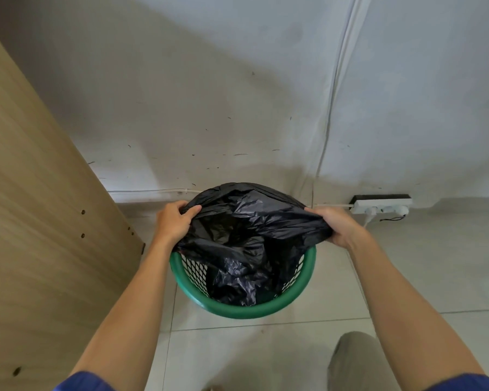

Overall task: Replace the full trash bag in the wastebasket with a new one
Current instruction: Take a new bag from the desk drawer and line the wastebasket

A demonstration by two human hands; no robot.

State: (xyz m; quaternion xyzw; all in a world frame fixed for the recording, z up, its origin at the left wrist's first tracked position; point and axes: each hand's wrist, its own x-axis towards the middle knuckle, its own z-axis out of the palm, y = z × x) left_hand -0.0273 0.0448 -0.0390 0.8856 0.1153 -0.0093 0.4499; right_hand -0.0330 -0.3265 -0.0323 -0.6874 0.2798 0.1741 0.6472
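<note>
A green mesh wastebasket [249, 311] stands on the tiled floor against the white wall. A black trash bag [251, 230] hangs into it, its mouth spread wide above the far rim. My left hand [172, 221] grips the bag's left edge. My right hand [336, 225] grips its right edge. The bag's crumpled lower part lies inside the basket. The near rim of the basket is bare, and the far rim is hidden behind the bag.
A tall wooden panel [40, 207] stands close on the left. A white power strip [381, 206] with plugs lies on the floor by the wall at the right, and a cable [329, 119] runs up the wall. My knee [356, 359] shows at the bottom.
</note>
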